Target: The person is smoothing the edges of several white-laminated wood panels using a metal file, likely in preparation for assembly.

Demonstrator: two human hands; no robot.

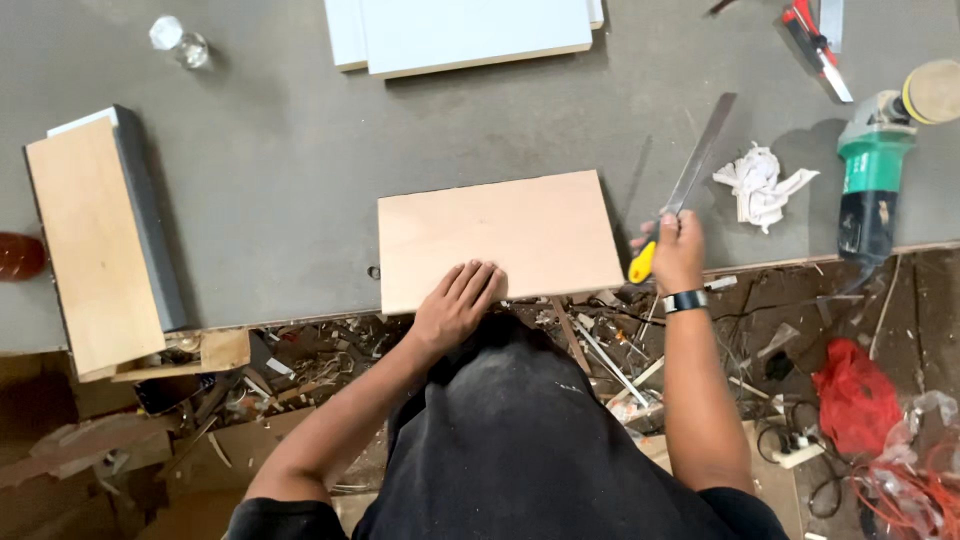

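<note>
Plywood panel pinned flat at the near edge of a grey workbench.

Grey workbench spread wide; pale plywood panel lying flat at its front edge. Left hand pressed palm-down, fingers together, on the panel's near edge. Right hand closed around the yellow handle of a flat metal file, just right of the panel. Green power tool and crumpled rag farther right.

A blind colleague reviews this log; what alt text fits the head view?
Seen from above, a person presses the left hand on a plywood panel at the edge of a grey workbench, while the right hand holds a yellow-handled file beside it. A green grinder and crumpled rag lie to the right.
</note>
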